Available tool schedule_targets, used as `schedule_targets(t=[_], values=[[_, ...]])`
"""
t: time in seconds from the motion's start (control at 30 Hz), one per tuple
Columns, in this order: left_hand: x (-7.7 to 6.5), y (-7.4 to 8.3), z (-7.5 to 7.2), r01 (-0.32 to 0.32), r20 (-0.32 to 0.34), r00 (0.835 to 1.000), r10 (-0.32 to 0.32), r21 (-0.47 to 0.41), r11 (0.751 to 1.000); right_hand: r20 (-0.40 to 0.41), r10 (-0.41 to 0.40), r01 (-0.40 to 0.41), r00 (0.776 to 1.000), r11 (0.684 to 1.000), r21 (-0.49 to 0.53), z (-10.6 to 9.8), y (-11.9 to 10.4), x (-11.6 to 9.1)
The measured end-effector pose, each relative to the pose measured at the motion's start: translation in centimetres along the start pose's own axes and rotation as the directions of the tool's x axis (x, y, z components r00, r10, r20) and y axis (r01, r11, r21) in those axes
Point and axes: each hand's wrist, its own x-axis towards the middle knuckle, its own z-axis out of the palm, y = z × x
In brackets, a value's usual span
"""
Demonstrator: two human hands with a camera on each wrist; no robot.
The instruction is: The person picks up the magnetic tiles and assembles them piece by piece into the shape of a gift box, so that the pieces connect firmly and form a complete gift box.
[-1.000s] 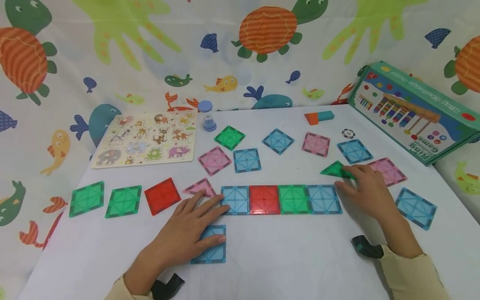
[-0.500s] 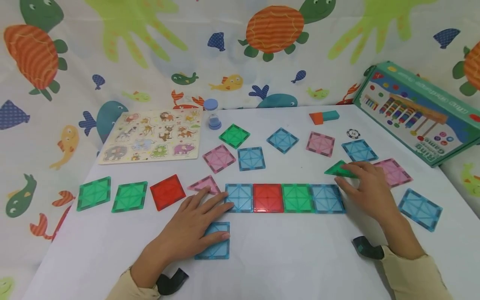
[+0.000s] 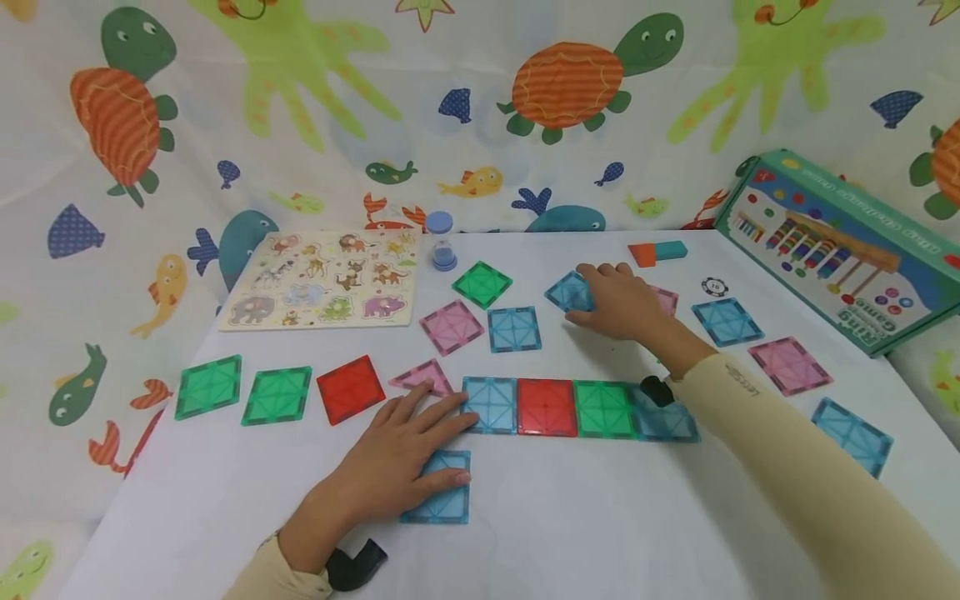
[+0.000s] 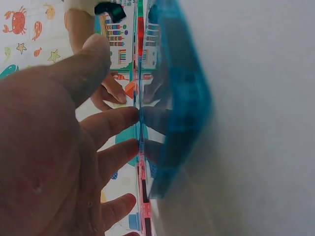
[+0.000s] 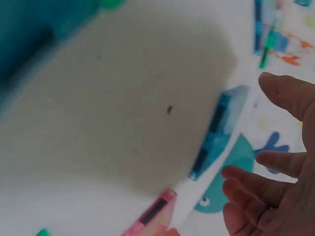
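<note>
Fingers spread, my left hand [image 3: 390, 467] rests at the left end of a joined row of translucent magnetic tiles. The row runs from a blue tile [image 3: 491, 406] through a red tile [image 3: 547, 408] and a green tile [image 3: 604, 410] to another blue tile [image 3: 678, 425], partly covered by my right sleeve. Under the left thumb lies a loose blue tile [image 3: 450, 504]; a pink triangle tile [image 3: 422, 377] sits by its fingertips. My right hand [image 3: 618, 304] reaches over a blue square tile [image 3: 566, 290] at the back. In the right wrist view its fingers [image 5: 280, 160] look apart from that tile [image 5: 216, 130].
Loose green, red, pink and blue tiles lie around the row. At the back stand an animal puzzle board [image 3: 322, 279], a sand timer [image 3: 442, 242], orange and teal blocks [image 3: 656, 252] and a round token [image 3: 715, 287]. A toy box [image 3: 832, 250] occupies the right rear.
My right hand has left the green triangle tile and moved left and back to the blue square tile. The left hand stays in place. The head view has shifted slightly.
</note>
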Motion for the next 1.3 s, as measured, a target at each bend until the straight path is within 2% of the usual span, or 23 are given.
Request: schedule_targets(t=[0.13, 0.3, 0.53, 0.7, 0.9, 1.0, 1.13, 1.3], values=[[0.0, 0.1, 0.1, -0.003, 0.013, 1.0, 0.003, 0.001, 1.0, 0.014, 0.009, -0.009, 1.0, 1.0, -0.007, 1.0, 0.0, 1.6], [0.1, 0.0, 0.0, -0.004, 0.002, 1.0, 0.004, -0.007, 1.0, 0.028, 0.018, -0.02, 0.999, 0.998, 0.065, 1.3, 1.1, 1.5], [0.2, 0.2, 0.0, -0.016, -0.008, 1.0, 0.016, -0.011, 1.0, 0.086, -0.11, 0.097, 0.99, 0.985, 0.144, 1.0, 3.3, -2.0], [0.2, 0.1, -0.2, -0.013, -0.007, 1.0, 0.013, -0.014, 1.0, 0.077, -0.164, 0.149, 0.983, 0.974, 0.173, 1.0, 3.4, -4.3], [0.5, 0.0, 0.1, -0.024, -0.007, 1.0, 0.024, -0.018, 1.0, 0.08, -0.169, 0.154, 0.982, 0.973, 0.172, 0.5, 3.0, -5.5], [0.5, 0.0, 0.2, -0.02, -0.002, 1.0, 0.02, -0.026, 0.999, 0.058, -0.177, 0.163, 0.982, 0.968, 0.192, 0.2, 3.5, -6.0], [0.4, 0.1, 0.0, -0.01, 0.004, 1.0, 0.01, -0.015, 1.0, 0.005, -0.174, 0.17, 0.985, 0.963, 0.208, -0.1, 5.3, -7.7], [0.3, -0.2, -0.2, -0.014, -0.003, 1.0, 0.014, 0.003, 1.0, 0.026, -0.208, 0.202, 0.978, 0.967, 0.154, 0.6, 7.8, -11.1]])
